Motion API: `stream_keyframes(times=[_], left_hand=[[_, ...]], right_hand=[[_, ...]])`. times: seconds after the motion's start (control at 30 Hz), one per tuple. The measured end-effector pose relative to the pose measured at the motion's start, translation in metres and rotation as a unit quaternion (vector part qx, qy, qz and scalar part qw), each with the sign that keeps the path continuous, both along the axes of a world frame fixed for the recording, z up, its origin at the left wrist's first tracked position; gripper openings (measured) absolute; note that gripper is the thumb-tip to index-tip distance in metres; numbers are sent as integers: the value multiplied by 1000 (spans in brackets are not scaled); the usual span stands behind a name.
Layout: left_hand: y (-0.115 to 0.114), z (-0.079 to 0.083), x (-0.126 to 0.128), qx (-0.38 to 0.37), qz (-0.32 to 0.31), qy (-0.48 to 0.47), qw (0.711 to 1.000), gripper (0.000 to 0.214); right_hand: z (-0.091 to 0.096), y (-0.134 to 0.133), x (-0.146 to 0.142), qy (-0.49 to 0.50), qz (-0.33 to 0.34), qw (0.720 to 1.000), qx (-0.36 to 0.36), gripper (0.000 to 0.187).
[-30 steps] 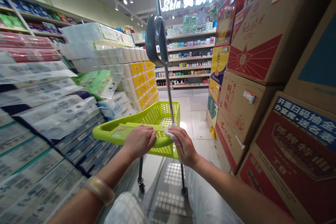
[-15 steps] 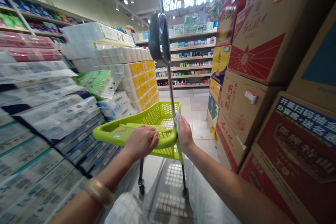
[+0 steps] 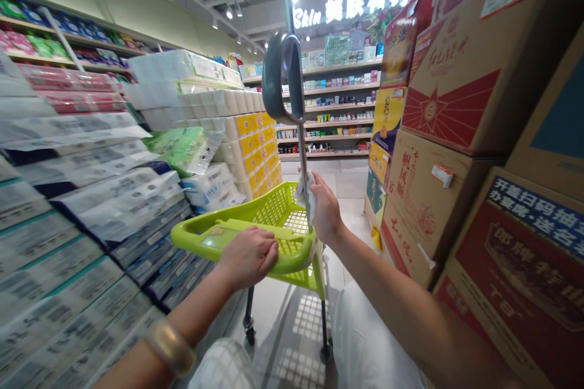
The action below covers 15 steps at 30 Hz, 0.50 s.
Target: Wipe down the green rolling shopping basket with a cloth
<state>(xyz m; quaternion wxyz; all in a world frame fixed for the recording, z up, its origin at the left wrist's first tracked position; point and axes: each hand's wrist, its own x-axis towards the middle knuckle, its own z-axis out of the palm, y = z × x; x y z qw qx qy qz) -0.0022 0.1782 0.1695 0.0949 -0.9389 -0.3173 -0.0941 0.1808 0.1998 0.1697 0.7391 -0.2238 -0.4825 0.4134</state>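
A small lime-green shopping cart (image 3: 255,206) with a perforated basket stands right in front of me. My left hand (image 3: 250,255) is closed over its handle bar, knuckles up. From the cart's right side rises a thin metal pole (image 3: 302,152) carrying a dark grey oval loop (image 3: 276,76). My right hand (image 3: 325,206) presses a crumpled white cloth (image 3: 311,200) around the pole, just above the basket rim. Whether the cloth is fabric or paper I cannot tell. Part of it is hidden behind my fingers.
Stacked packs of paper rolls (image 3: 114,194) line the left side, close to the cart. Tall cardboard boxes (image 3: 429,194) crowd the right. A tiled aisle floor (image 3: 351,194) runs forward to shelves (image 3: 337,103) of small products under a lit sign (image 3: 365,0).
My right hand has slid a little up the pole with the cloth, and more of the cloth shows. My left hand keeps its hold on the handle. The view has shifted slightly.
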Motion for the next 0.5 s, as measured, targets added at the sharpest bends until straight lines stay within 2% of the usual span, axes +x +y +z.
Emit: stream_keyframes(times=[0.07, 0.17, 0.23, 0.4, 0.5], left_hand=[[0, 1, -5, -3, -7, 5, 1000, 45], [0, 1, -13, -8, -13, 7, 1000, 44], [1, 1, -19, -13, -17, 5, 1000, 43], [3, 4, -28, -28, -30, 6, 999, 41], [-1, 8, -29, -25, -20, 6, 999, 40]], right_hand=[[-8, -2, -1, -13, 7, 1000, -17, 26], [-30, -13, -4, -39, 24, 997, -60, 24], [-35, -20, -8, -29, 54, 995, -83, 22], [-7, -21, -15, 61, 149, 983, -86, 21], [-6, -18, -16, 44, 141, 986, -78, 24]])
